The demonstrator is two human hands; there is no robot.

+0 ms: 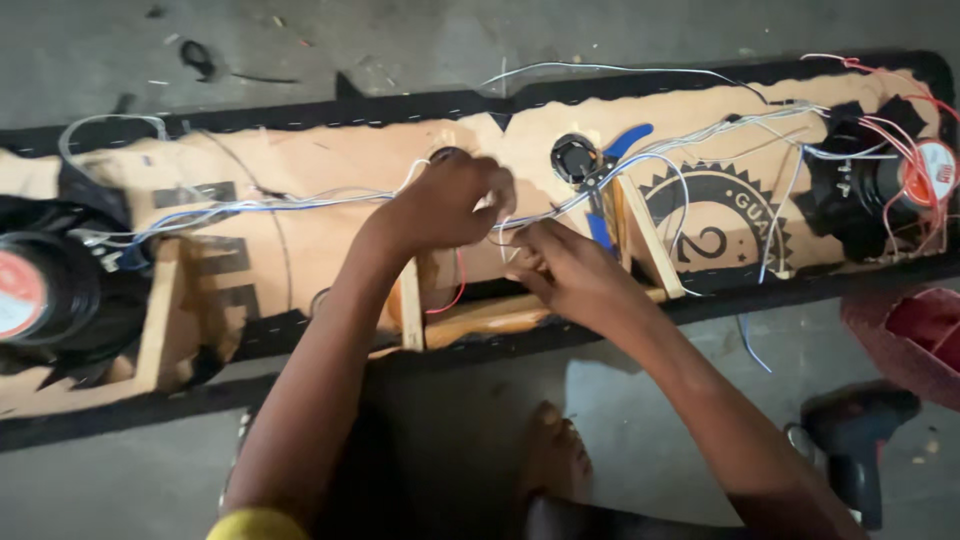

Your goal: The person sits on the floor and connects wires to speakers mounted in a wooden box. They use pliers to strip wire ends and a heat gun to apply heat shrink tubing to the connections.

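- Nearest to you, at the bottom edge, your bare foot point(553, 455) rests on the grey concrete floor point(640, 400), between your two forearms.
- Your left hand point(450, 205) is curled shut over the middle of the long board point(330, 160), fingertips pinched on the thin white and blue wires point(300, 202).
- Your right hand point(570, 270) sits just beside it, touching it at the fingertips, with the fingers closed on the same bundle of wires where it crosses the board's centre.
- The wires run from the big speaker point(45, 295) at the left end, through your hands, and on toward the speaker point(880, 190) at the right end, where red wires point(905, 130) loop around it.
- A small round tweeter point(575, 158) is set in the board just above your right hand.
- Blue-handled pliers point(605, 190) lie on the board beside the tweeter, near your right knuckles.
- Wooden strips point(655, 245) stand on the board to either side of your hands.
- A dark power drill point(855, 440) lies on the floor by your right forearm.
- A red basket point(915, 335) sits at the right edge, just below the board.
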